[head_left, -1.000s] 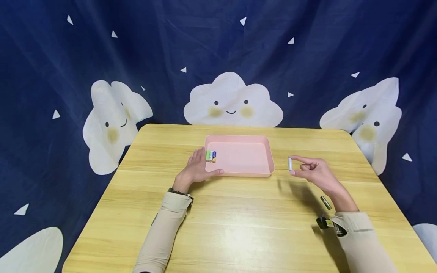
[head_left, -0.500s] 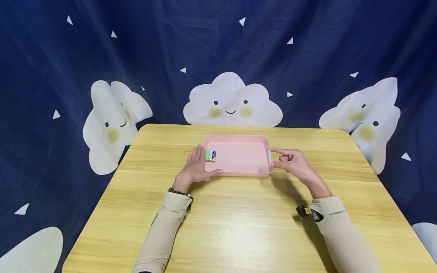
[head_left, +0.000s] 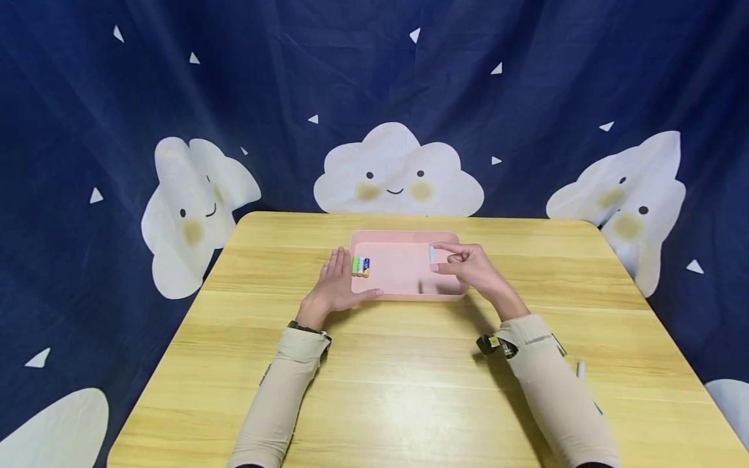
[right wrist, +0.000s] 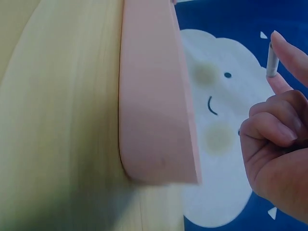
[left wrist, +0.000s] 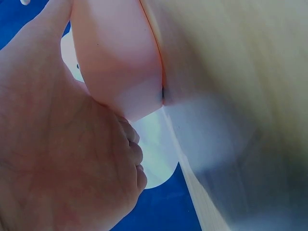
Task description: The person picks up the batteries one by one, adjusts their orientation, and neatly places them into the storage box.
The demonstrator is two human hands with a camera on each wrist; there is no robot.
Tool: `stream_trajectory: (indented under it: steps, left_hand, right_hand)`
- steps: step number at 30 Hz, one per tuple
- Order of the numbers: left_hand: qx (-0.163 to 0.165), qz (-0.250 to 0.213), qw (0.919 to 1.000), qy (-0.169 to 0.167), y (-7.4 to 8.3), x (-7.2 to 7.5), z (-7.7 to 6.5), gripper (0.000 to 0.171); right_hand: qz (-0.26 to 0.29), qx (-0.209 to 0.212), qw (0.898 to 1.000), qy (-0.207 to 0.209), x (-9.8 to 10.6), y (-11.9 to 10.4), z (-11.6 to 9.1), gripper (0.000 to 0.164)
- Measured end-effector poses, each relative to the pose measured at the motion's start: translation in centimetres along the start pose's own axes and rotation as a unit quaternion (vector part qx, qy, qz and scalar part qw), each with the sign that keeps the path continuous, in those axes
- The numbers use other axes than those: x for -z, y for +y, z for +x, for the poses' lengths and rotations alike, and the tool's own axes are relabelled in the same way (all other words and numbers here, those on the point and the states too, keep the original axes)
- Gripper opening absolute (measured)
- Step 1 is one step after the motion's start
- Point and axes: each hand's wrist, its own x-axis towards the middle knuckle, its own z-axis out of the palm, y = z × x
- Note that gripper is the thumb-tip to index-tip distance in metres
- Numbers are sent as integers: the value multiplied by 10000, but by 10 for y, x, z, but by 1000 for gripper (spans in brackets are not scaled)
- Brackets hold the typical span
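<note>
Between the thumb and index finger of my right hand (head_left: 471, 265), a white battery (head_left: 432, 255) is pinched by its two ends above the right part of a pink tray (head_left: 404, 298). The right wrist view shows the same battery (right wrist: 272, 61) held clear of the tray wall (right wrist: 156, 96), the other fingers curled. My left hand (head_left: 336, 286) rests against the tray's left end, fingers straight and thumb along the front rim. Inside the tray at the left wall, a green battery (head_left: 355, 266), a whitish one and a blue-and-orange battery (head_left: 366, 267) lie side by side.
Beside the right forearm on the wooden table (head_left: 409, 390) lie a white battery (head_left: 580, 370) and a darker battery (head_left: 560, 344), partly hidden by the sleeve. Another small item's tip (head_left: 597, 407) shows there. A dark blue curtain (head_left: 374, 65) with clouds hangs behind the table.
My right hand has moved left with the white battery, from beside the tray, past its right wall, to over its inside. The left hand and the tray have stayed put.
</note>
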Motion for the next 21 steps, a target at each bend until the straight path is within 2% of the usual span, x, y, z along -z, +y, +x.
stream_trajectory:
  steps: [5,11,21]
  left_hand:
    - [5,12,10000,-58,0,0,0,131]
    - [33,-60,10000,-66,0,1,1,131]
    - [21,-64,9999,-86,-1,0,1,132]
  right_hand:
    - [40,-19,10000,-75,-16,3,16,60]
    - [149,157,9997,-141,-38,6,32,60]
    - [-32,-395,9991,-117,-68,9,50,56]
